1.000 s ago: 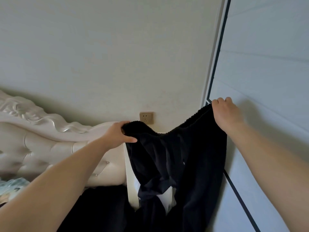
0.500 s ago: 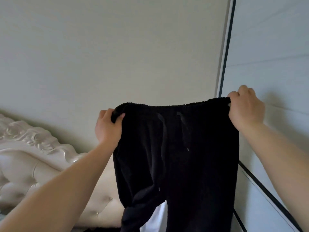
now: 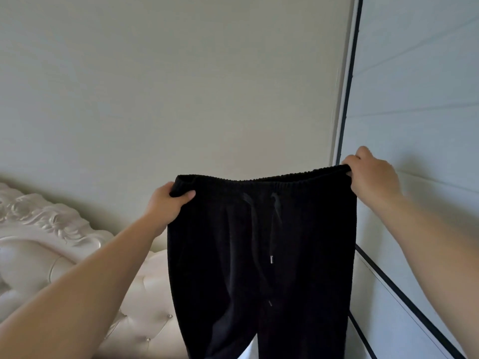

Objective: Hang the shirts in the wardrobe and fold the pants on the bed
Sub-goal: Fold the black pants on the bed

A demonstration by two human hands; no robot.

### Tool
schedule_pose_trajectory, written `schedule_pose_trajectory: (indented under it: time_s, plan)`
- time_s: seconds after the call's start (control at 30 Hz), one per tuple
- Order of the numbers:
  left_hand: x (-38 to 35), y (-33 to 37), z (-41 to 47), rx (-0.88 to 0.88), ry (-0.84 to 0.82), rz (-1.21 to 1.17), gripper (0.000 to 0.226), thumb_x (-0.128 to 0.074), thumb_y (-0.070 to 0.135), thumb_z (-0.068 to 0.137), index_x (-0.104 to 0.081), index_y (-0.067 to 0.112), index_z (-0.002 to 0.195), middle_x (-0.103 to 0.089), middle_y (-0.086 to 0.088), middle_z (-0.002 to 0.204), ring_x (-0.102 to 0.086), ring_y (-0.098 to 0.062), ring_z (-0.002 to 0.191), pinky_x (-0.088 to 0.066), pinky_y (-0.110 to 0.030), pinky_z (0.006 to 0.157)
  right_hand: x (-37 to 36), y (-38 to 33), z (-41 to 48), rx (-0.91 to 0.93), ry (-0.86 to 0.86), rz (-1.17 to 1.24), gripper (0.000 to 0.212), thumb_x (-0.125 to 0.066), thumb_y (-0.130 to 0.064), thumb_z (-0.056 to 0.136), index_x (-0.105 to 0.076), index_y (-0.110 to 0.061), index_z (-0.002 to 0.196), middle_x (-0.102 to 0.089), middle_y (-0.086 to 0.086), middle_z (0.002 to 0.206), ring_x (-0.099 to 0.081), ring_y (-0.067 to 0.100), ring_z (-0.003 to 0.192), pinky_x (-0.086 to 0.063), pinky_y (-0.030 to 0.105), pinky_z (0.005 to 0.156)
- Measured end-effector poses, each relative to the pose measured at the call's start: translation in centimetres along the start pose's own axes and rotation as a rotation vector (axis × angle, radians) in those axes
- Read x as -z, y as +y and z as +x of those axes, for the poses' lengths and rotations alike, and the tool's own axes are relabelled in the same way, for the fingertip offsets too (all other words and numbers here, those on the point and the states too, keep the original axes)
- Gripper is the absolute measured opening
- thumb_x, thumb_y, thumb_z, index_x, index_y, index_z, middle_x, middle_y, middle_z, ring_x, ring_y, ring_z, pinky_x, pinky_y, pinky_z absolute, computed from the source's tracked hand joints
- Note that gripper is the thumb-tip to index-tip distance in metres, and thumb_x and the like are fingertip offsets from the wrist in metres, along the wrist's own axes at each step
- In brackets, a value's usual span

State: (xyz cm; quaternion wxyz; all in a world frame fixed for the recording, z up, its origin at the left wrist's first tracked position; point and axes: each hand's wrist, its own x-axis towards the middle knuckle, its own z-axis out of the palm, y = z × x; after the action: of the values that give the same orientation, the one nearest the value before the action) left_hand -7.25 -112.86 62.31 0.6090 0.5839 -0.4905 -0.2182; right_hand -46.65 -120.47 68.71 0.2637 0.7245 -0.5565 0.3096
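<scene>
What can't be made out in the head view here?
- Black drawstring pants: leg ends cut off by the bottom edge.
- Bed: only the headboard shows; left arm and frame edge hide the rest.
- Left hand and right hand: fingers mostly hidden behind the waistband.
- Shirts, wardrobe inside: not in view.

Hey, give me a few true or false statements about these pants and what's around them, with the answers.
1. The pants are held up by the waistband. True.
2. The pants are white. False: they are black.
3. They lie folded on the bed. False: they hang unfolded in the air.
4. Two drawstrings hang at the front. True.
5. A pale headboard shows at lower left. True.
</scene>
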Motion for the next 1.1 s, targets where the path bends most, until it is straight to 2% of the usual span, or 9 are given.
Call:
schedule_pose_trajectory:
  time_s: [0.13, 0.33, 0.47, 0.6, 0.67, 0.8, 0.87, 1.0, 1.1]
  plan:
    - [1.1, -0.8, -0.4, 0.168, -0.290, -0.130, 0.021, -0.061, 0.017, 0.091, -0.063, 0.013, 0.112, -0.070, -0.005, 0.109, -0.067, -0.021, 0.099, -0.053, -0.027, 0.075, -0.5, 1.1, -0.5, -0.018, -0.119, 0.256, 0.020, -0.062, 0.000, 0.083, -0.053, -0.016, 0.091, -0.041, -0.008, 0.075, -0.046, 0.021, 0.069, -0.028, 0.029, 0.056]
    - [2.3, -1.9, -0.4, 0.430, -0.362, -0.266, 0.037, -0.068, 0.022, 0.079, -0.064, 0.006, 0.113, -0.071, -0.013, 0.105, -0.070, -0.029, 0.092, -0.057, -0.036, 0.068, -0.4, 0.4, 0.0, 0.042, -0.190, 0.405, 0.030, -0.061, 0.007, 0.080, -0.054, -0.020, 0.070, -0.040, -0.005, 0.073, -0.044, 0.018, 0.068, -0.033, 0.028, 0.060]
    - [3.4, -3.0, -0.5, 0.488, -0.511, -0.220, 0.040, -0.071, 0.035, 0.070, -0.075, 0.007, 0.098, -0.069, -0.014, 0.111, -0.069, -0.028, 0.098, -0.058, -0.034, 0.069, -0.5, 0.9, 0.4, 0.050, -0.280, 0.399, 0.020, -0.066, -0.001, 0.082, -0.068, -0.020, 0.080, -0.043, -0.005, 0.076, -0.046, 0.013, 0.072, -0.032, 0.026, 0.063]
    - [3.8, -3.6, -0.4, 0.475, -0.524, -0.240, 0.045, -0.068, 0.045, 0.070, -0.076, 0.009, 0.096, -0.069, -0.012, 0.112, -0.067, -0.027, 0.102, -0.057, -0.035, 0.074, -1.1, 1.3, 0.3, 0.063, -0.401, 0.301, 0.017, -0.067, -0.007, 0.083, -0.074, -0.014, 0.097, -0.045, -0.010, 0.077, -0.048, 0.017, 0.083, -0.032, 0.025, 0.072]
    - [3.9, -3.1, -0.2, 0.440, -0.513, -0.261, 0.046, -0.065, 0.045, 0.072, -0.075, 0.009, 0.099, -0.069, -0.012, 0.112, -0.067, -0.027, 0.103, -0.057, -0.035, 0.075, -0.7, 1.8, 0.7, 0.040, -0.378, 0.265, 0.017, -0.068, -0.008, 0.083, -0.074, -0.011, 0.099, -0.045, -0.002, 0.079, -0.047, 0.020, 0.084, -0.033, 0.028, 0.073]
    - [4.4, -0.1, 1.0, 0.252, -0.422, -0.337, 0.043, -0.064, 0.036, 0.076, -0.066, 0.007, 0.108, -0.071, -0.008, 0.109, -0.068, -0.022, 0.099, -0.057, -0.025, 0.069, 0.3, 2.5, 2.1, -0.130, -0.014, 0.312, 0.017, -0.062, -0.007, 0.087, -0.072, -0.008, 0.101, -0.046, 0.012, 0.095, -0.052, 0.033, 0.093, -0.034, 0.030, 0.078]
    - [3.3, 1.2, 1.0, 0.120, -0.270, -0.182, 0.031, -0.067, 0.038, 0.080, -0.067, 0.015, 0.101, -0.073, 0.001, 0.100, -0.069, -0.017, 0.094, -0.054, -0.020, 0.066, -0.2, 1.3, 1.5, -0.240, 0.139, 0.445, 0.017, -0.055, -0.004, 0.090, -0.068, -0.004, 0.102, -0.050, 0.017, 0.106, -0.053, 0.035, 0.095, -0.035, 0.029, 0.079]
    - [-0.4, 0.4, 0.3, -0.088, 0.187, 0.302, 0.016, -0.057, 0.040, 0.092, -0.055, 0.024, 0.092, -0.056, 0.007, 0.099, -0.056, -0.014, 0.082, -0.040, -0.025, 0.072, -2.6, -0.8, -0.3, -0.321, 0.122, 0.517, 0.017, -0.044, -0.001, 0.092, -0.059, -0.003, 0.101, -0.058, 0.019, 0.107, -0.053, 0.036, 0.097, -0.036, 0.033, 0.075]
    - [-1.9, -1.2, -1.2, -0.157, 0.416, 0.198, 0.010, -0.049, 0.037, 0.096, -0.050, 0.028, 0.093, -0.050, 0.008, 0.101, -0.051, -0.012, 0.085, -0.036, -0.027, 0.078, -3.2, -2.2, -1.3, -0.377, 0.250, 0.577, 0.019, -0.042, 0.000, 0.091, -0.057, -0.006, 0.102, -0.059, 0.014, 0.108, -0.055, 0.034, 0.097, -0.037, 0.031, 0.077]
